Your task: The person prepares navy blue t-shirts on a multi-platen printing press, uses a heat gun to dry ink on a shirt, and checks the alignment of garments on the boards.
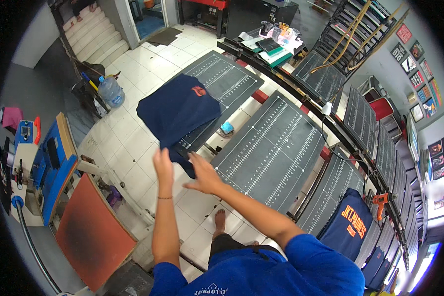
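A navy T-shirt (177, 106) with a small orange print lies over a dark platen (222, 74) marked with white scale lines. Part of its cloth hangs past the platen's near end, between my hands. My left hand (163, 170) is at the shirt's near edge, its fingers closed on the cloth. To the right of the hanging cloth, my right hand (203, 175) has its thumb spread away from the fingers; the fingertips come close to the fabric or touch it.
A bare scaled platen (271, 148) stands to the right, and another navy shirt (348, 224) with orange lettering lies further right. On the left are a blue-framed press (54, 167) and a reddish board (93, 232). A water jug (111, 92) sits on the floor.
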Tool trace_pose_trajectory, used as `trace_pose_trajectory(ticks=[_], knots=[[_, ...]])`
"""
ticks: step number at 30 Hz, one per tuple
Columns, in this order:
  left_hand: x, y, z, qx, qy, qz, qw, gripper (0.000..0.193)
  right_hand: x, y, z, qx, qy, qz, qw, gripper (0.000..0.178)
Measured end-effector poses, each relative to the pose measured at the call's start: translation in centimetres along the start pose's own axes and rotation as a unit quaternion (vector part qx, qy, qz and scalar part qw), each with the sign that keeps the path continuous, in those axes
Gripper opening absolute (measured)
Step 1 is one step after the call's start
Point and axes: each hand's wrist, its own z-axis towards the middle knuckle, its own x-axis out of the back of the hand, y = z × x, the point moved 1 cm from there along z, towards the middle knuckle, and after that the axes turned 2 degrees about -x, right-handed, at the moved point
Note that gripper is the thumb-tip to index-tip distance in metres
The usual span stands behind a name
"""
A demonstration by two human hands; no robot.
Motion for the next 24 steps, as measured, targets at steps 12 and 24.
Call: trace_pose_trajectory(ticks=[12, 24], knots=[[5.8, 19.4, -7.8, 0.064, -0.236, -0.449, 0.86, 0.039, 20.3, -16.5, -1.8, 0.087, 0.006, 0.147, 0.985, 0.033], [8.7, 36.1, -21.3, -0.356, -0.396, -0.106, 0.84, 0.06, 46.1, -16.7, -40.2, -0.041, 0.033, 0.163, 0.985, 0.033]])
